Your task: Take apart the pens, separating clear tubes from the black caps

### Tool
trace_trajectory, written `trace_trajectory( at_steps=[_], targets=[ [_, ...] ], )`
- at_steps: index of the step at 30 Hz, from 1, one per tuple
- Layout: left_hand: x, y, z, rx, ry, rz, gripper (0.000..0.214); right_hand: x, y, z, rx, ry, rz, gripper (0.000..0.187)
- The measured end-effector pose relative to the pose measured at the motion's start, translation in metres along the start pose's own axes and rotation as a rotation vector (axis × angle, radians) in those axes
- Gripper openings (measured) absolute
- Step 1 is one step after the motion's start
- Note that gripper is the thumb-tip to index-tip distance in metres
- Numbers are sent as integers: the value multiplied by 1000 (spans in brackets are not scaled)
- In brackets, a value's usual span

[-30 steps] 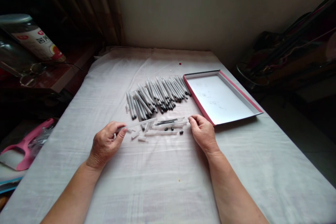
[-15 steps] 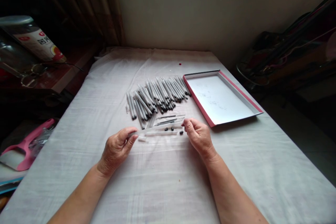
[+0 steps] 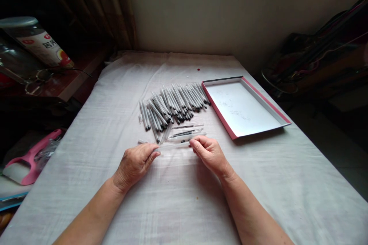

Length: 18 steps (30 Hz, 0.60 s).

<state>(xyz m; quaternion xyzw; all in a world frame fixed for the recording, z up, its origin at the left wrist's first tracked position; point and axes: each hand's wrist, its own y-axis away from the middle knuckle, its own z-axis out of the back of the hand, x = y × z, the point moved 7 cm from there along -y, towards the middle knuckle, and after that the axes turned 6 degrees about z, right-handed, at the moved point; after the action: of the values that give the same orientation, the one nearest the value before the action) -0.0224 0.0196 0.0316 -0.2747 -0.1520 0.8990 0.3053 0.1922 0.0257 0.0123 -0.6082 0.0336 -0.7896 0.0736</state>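
Observation:
A clear pen barrel point(image 3: 174, 146) lies level between my hands, just above the cloth. My left hand point(image 3: 136, 164) is closed on its left part, and the barrel's end pokes out beyond the fingers. At the other end, my right hand point(image 3: 211, 155) pinches the barrel tip with thumb and finger. A dark speck shows at those fingertips; I cannot tell whether it is held. Just behind lie thin ink refills point(image 3: 184, 133), more clear tubes and a small black plug point(image 3: 183, 141). Farther back is a heap of clear pens point(image 3: 172, 103) with black ends.
A shallow white box lid point(image 3: 244, 111) with red sides lies right of the heap. The table wears a pale cloth point(image 3: 172, 206). On a side shelf at left are a labelled jar point(image 3: 43, 44) and glasses point(image 3: 36, 82). A pink-handled tool point(image 3: 31, 157) lies lower left.
My right hand has moved left to the barrel's right end, and its fingers now pinch there. My left hand has shifted slightly right with the barrel.

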Motion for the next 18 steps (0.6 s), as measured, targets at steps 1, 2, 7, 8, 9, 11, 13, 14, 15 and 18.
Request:
trace_trajectory(
  at_steps=[1, 2, 7, 8, 9, 11, 13, 14, 15, 18],
  targets=[
    [0, -1, 0, 22, 8, 7, 27, 2, 0, 0, 5, 5, 19, 37],
    [1, -2, 0, 49, 20, 19, 29, 5, 0, 0, 11, 13, 44, 34],
    [7, -4, 2, 161, 144, 124, 36, 16, 2, -2, 38, 64, 191, 22],
    [9, -5, 3, 176, 169, 144, 37, 17, 2, -2, 40, 74, 216, 20],
    [10, -5, 3, 190, 189, 166, 38, 18, 3, -3, 42, 82, 238, 19],
    [14, -4, 3, 213, 219, 208, 40, 19, 3, -5, 45, 96, 270, 17],
    [17, -5, 3, 235, 251, 244, 42, 20, 3, -6, 46, 108, 292, 16],
    [17, -5, 3, 248, 270, 258, 43, 21, 4, -6, 47, 114, 302, 16],
    [18, -5, 3, 263, 289, 270, 44, 21, 4, -7, 47, 121, 311, 16],
    [19, -7, 5, 306, 341, 310, 45, 25, 4, -7, 39, 134, 346, 16]
  ],
)
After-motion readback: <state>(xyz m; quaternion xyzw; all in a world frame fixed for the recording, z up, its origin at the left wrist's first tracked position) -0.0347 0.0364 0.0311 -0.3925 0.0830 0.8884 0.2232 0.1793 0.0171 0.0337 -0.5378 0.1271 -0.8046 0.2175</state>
